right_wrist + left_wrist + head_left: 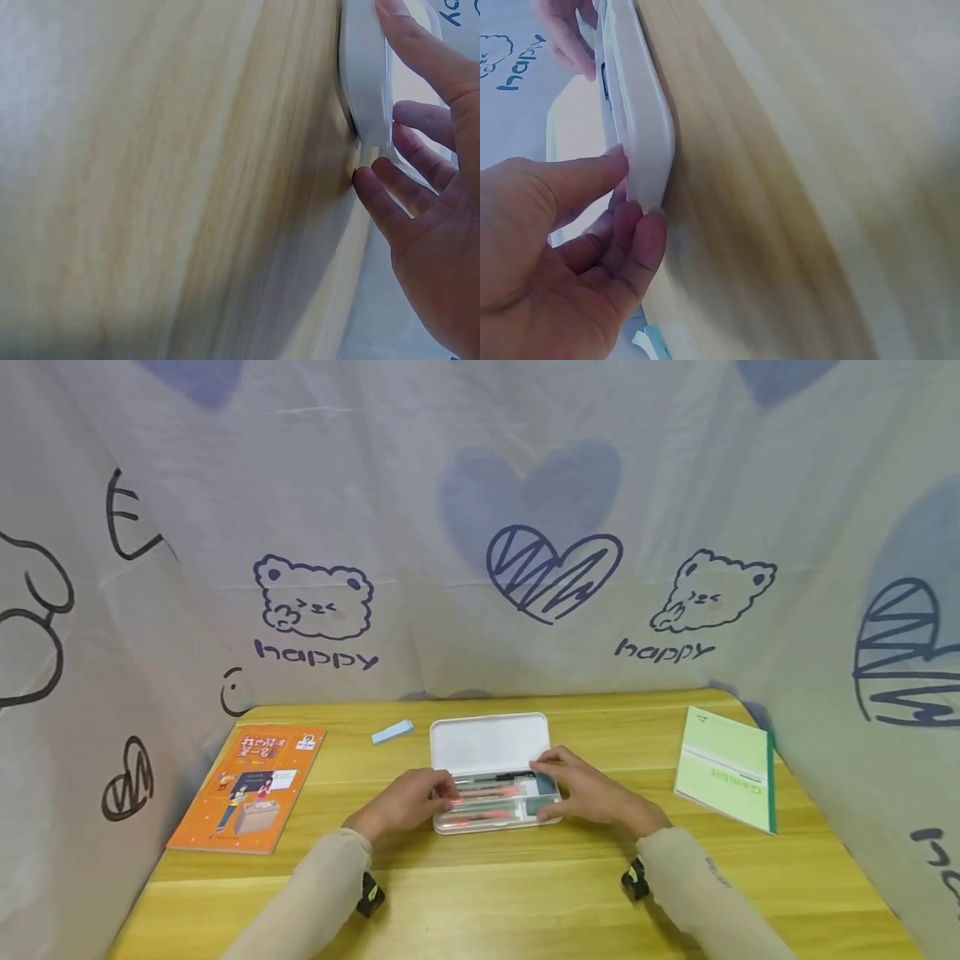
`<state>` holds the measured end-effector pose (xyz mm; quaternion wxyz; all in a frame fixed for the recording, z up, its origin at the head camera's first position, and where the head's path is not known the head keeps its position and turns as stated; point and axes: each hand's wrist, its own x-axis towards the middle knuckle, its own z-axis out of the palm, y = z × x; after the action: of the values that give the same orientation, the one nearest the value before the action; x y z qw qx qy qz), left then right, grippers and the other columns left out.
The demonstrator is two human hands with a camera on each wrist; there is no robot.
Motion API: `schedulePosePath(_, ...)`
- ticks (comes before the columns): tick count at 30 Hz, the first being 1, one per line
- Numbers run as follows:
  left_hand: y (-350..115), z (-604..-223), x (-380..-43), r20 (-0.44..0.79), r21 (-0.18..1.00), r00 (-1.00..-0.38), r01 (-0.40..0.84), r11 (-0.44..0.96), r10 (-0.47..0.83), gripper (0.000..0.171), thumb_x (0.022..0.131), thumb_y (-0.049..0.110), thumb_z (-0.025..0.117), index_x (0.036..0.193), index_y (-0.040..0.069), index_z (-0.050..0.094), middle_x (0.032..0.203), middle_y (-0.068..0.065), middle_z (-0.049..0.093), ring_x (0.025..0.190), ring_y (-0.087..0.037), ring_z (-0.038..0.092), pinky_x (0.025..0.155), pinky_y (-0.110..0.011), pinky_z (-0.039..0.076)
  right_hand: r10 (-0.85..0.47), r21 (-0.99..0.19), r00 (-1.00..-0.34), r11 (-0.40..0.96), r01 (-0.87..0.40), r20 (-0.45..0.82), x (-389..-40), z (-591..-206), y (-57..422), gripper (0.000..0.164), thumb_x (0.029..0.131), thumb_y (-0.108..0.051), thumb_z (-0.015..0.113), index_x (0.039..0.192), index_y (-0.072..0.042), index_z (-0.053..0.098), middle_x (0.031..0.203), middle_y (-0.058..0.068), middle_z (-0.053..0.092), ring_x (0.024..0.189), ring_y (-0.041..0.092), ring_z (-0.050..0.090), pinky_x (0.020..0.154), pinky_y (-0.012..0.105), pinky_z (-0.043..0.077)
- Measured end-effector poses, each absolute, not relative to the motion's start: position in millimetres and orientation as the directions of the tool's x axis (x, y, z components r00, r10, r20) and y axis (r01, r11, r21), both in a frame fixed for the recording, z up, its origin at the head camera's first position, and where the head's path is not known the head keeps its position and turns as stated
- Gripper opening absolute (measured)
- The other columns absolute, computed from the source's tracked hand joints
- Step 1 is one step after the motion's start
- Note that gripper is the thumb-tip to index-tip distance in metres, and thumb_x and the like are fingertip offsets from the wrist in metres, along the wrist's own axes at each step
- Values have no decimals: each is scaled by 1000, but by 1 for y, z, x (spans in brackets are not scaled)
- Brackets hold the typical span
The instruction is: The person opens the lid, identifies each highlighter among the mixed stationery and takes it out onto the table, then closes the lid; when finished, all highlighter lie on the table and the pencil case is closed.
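Note:
An opened white pencil case (489,743) lies on the table, its lid tipped back. Inside are several pens and pencils (487,793), some with orange-red ends, and dark grey-green pieces at the right. My left hand (415,797) grips the case's left end; in the left wrist view its thumb lies on the rim, with fingertips against the outer corner. Around the right end, my right hand (588,789) holds the case, thumb at the near corner and index finger by the hinge. Its outer fingers stay spread off the case in the right wrist view.
A small light-blue strip (392,732) lies behind my left hand. An orange book (247,789) is at the table's left, a green notebook (726,768) at its right. Printed curtains (427,635) surround the wooden table (480,893) at the back and sides.

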<state>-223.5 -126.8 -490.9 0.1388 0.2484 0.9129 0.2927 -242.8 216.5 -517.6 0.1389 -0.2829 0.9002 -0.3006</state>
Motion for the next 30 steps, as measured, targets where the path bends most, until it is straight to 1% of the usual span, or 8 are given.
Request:
schedulePosePath(5, -127, -493, -224, -116, 594, -835, 376, 712, 538, 4, 104, 6, 73, 107, 9, 75, 97, 0, 71, 89, -13, 58, 83, -32, 53, -599, -623, -795, 659, -422, -95, -241, -517, 215, 93, 93, -46, 86, 166, -6, 45, 164, 11, 42, 154, 33, 44, 129, 58, 37)
schedulePosePath(9, -131, -495, -224, -102, 603, -844, 369, 708, 527, 7, 106, 9, 71, 108, 10, 77, 99, 2, 73, 90, -11, 61, 84, -33, 55, -596, -611, -797, 667, -426, -94, -241, -517, 215, 94, 92, -46, 87, 166, -6, 45, 164, 12, 42, 153, 34, 44, 129, 59, 37)
schedulePosePath(14, -137, -489, -221, -15, 606, -857, 402, 686, 515, 11, 107, 12, 70, 111, 11, 79, 102, 2, 76, 90, -9, 64, 84, -32, 57, -585, -613, -808, 666, -425, -75, -243, -518, 216, 93, 91, -45, 88, 164, -5, 47, 163, 13, 43, 151, 34, 45, 130, 58, 37)
schedulePosePath(19, -158, -484, -205, 68, 598, -867, 432, 675, 494, 9, 105, 13, 74, 110, 12, 81, 100, 3, 74, 86, -6, 61, 78, -27, 55, -589, -614, -804, 664, -426, -79, -243, -521, 216, 94, 92, -46, 87, 165, -5, 46, 164, 13, 42, 151, 34, 45, 129, 58, 38)
schedulePosePath(23, -181, -486, -187, 56, 600, -852, 446, 665, 521, 7, 104, 17, 75, 109, 16, 81, 99, 7, 73, 85, -2, 59, 76, -24, 55, -594, -604, -801, 666, -438, -73, -243, -522, 217, 94, 92, -46, 87, 166, -5, 44, 164, 13, 41, 151, 33, 46, 129, 57, 39)
schedulePosePath(26, -194, -489, -173, 16, 618, -841, 434, 656, 541, 7, 104, 23, 76, 109, 20, 80, 99, 10, 72, 85, 0, 59, 75, -23, 55, -595, -600, -800, 668, -441, -74, -244, -521, 217, 95, 93, -47, 87, 166, -6, 44, 165, 13, 40, 151, 33, 46, 129, 56, 39)
schedulePosePath(30, -205, -496, -158, -26, 634, -830, 418, 651, 557, 7, 104, 22, 77, 110, 21, 79, 99, 11, 71, 84, 1, 58, 74, -23, 54, -593, -614, -801, 663, -429, -81, -244, -520, 217, 95, 92, -47, 87, 166, -5, 44, 166, 14, 40, 152, 34, 45, 129, 57, 39)
